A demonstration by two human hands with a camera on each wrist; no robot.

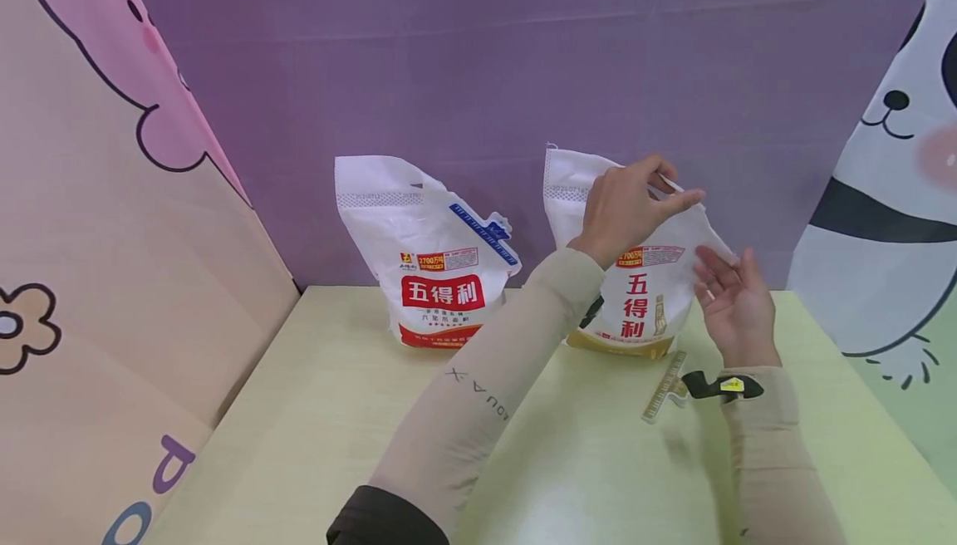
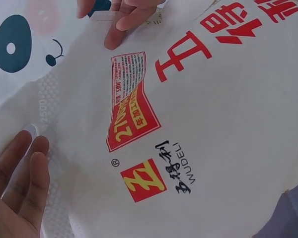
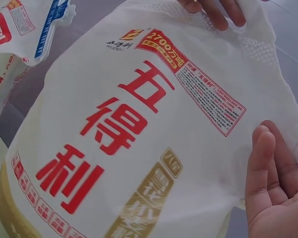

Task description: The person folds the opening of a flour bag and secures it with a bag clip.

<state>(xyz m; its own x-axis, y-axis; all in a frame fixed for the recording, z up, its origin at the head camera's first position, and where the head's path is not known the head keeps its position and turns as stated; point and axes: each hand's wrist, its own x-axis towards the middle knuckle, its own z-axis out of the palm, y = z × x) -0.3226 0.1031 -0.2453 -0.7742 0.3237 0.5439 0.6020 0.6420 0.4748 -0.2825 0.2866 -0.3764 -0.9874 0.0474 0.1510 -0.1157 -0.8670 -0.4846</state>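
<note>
A white flour bag [image 1: 673,287] with red characters and a gold base stands right of centre. My left hand [image 1: 624,204] holds its top edge, fingers reaching over the rim; in the left wrist view its fingers [image 2: 20,173] lie at the dotted band. My right hand [image 1: 736,304], palm towards the head camera, is at the bag's drooping right corner. Its fingertips touch the bag's front, and the thumb stands apart from them. In the right wrist view the bag wrinkles beside this hand [image 3: 278,198]. A see-through clip [image 1: 664,391] with gold print lies on the table before the bag.
A second white flour bag [image 1: 441,312], with a red label, stands to the left; a blue clip [image 1: 486,233] is across its slanted top. Both bags are on a pale table [image 1: 314,412] against a purple backdrop [image 1: 419,71]. Printed cloths flank the table.
</note>
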